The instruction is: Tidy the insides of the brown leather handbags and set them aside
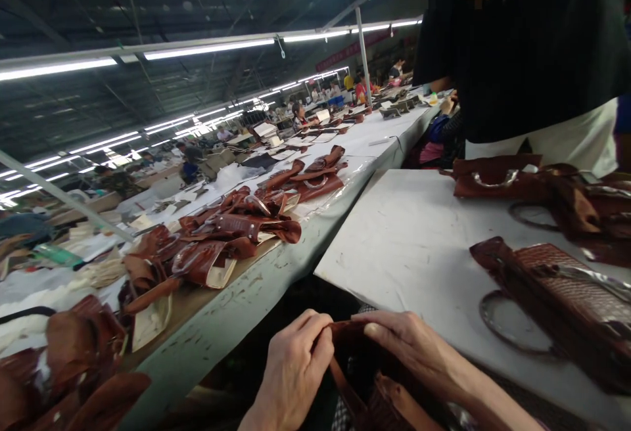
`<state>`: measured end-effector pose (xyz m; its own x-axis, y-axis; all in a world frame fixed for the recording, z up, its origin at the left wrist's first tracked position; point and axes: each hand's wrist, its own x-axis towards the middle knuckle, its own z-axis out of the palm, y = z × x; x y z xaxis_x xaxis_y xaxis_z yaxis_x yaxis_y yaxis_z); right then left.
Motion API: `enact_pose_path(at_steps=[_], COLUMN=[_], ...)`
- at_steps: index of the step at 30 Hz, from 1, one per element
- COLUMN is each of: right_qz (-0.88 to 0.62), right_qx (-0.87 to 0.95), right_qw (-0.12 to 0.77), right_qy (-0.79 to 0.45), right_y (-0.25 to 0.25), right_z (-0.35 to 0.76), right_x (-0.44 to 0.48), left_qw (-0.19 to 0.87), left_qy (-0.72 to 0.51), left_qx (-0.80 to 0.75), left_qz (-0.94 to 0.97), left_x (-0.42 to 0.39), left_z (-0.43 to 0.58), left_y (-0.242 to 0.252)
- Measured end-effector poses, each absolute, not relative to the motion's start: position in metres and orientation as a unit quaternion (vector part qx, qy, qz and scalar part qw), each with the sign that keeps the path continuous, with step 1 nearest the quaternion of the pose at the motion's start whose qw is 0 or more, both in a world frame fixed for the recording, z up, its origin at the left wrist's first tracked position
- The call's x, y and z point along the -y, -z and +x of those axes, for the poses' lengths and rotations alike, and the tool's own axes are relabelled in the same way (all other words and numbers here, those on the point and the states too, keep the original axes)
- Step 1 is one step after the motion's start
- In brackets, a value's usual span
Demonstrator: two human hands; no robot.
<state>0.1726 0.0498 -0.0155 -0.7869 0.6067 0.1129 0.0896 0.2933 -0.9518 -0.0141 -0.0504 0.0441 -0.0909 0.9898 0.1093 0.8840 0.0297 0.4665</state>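
My left hand point(296, 365) and my right hand point(411, 349) meet at the bottom of the view, below the near edge of a white table point(409, 247). Both pinch the top edge of a brown leather bag point(374, 391) held low in front of me. The left fingers curl round the bag's rim; the right fingers press along it from the other side. The bag's strap hangs down between my hands.
Brown bags with ring handles point(557, 293) lie on the white table at right. A long bench point(246, 286) on the left carries several brown leather pieces point(236, 227). A person in a black shirt point(517, 50) stands behind the table. Other workers sit far back.
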Motion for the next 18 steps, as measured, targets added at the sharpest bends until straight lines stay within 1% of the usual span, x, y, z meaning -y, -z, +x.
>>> enact_pose_path(at_steps=[5,8,10,12,15,17,18], right_qz=[-0.242,-0.229,-0.239,-0.250,-0.265,-0.287,-0.308], right_qx=[0.866,0.896,0.898,0.892,0.877,0.855,0.831], right_qw=[0.193,0.174,0.175,0.186,0.207,0.234,0.263], right_qy=[-0.392,-0.338,-0.326,-0.328,-0.343,-0.362,-0.382], right_y=[-0.003,-0.005,-0.001,0.005,0.014,0.019,0.021], right_z=[0.167,0.154,0.148,0.149,0.168,0.196,0.213], right_x=[-0.053,-0.051,-0.049,-0.050,-0.056,-0.062,-0.065], left_qw=[0.116,0.102,0.110,0.166,0.270,0.287,0.285], left_qy=[-0.224,-0.212,-0.214,-0.247,-0.347,-0.410,-0.437], left_qx=[-0.687,-0.672,-0.666,-0.651,-0.651,-0.677,-0.688], left_qz=[0.682,0.702,0.706,0.698,0.619,0.539,0.504], left_x=[0.047,0.045,0.044,0.044,0.044,0.045,0.044], left_z=[-0.005,0.001,0.003,0.002,-0.005,-0.012,-0.017], left_y=[-0.039,-0.040,-0.044,-0.049,-0.053,-0.049,-0.046])
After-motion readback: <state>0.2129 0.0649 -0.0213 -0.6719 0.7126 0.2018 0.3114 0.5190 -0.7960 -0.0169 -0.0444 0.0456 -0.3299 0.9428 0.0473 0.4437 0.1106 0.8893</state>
